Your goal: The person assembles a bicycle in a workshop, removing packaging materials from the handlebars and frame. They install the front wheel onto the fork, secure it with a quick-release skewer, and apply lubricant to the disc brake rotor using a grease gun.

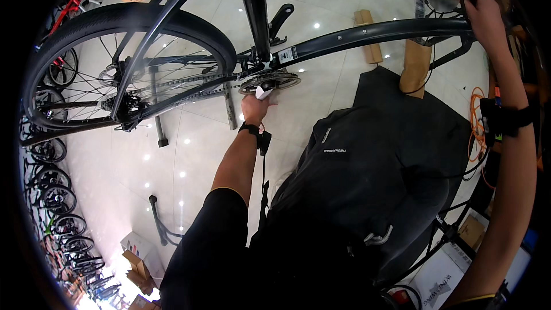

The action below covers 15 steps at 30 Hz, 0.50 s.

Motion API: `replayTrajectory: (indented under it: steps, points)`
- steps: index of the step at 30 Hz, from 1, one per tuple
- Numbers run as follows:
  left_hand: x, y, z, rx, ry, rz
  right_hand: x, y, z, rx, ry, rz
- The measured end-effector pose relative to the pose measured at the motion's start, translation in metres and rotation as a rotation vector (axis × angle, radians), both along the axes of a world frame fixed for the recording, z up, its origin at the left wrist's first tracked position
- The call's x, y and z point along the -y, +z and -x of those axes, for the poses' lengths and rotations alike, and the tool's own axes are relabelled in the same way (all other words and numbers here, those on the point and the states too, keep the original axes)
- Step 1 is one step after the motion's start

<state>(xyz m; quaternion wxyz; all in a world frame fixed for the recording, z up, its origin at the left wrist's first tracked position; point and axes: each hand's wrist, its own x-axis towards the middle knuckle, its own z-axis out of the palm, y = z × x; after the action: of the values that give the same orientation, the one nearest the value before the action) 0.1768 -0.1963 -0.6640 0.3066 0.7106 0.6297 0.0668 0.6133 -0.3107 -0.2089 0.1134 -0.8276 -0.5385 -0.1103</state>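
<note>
A dark bicycle frame [344, 35] stretches across the upper view, its rear wheel [51, 40] on the left. My left hand [252, 109] reaches up to the chainring [291, 82], fingers closed. A short white-covered piece [263, 92], seemingly the crank arm, runs from the chainring's centre into that hand; its end is hidden. On the frame's far side, the other crank arm [281, 18] points up, away from me. My right hand [487, 18] is closed around a dark part at the bicycle's front end, above the head tube. Its fingers are partly hidden there.
Legs of a stand [162, 138] rest on the shiny tiled floor under the bicycle. Brown cardboard [414, 72] wraps a part near the front. Rows of bicycles [60, 198] line the left edge. An orange cable [475, 120] and a white box [439, 275] lie at right.
</note>
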Motion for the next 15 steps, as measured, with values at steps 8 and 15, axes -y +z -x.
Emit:
replayTrajectory:
  steps: [8,15]
  points:
    - [0.003,0.009,0.004,0.026,0.086,0.055,-0.011,-0.005,0.013,0.110,-0.059,-0.068]
    - [0.006,-0.013,0.004,0.092,0.115,0.037,-0.017,-0.007,0.029,0.124,-0.084,-0.189]
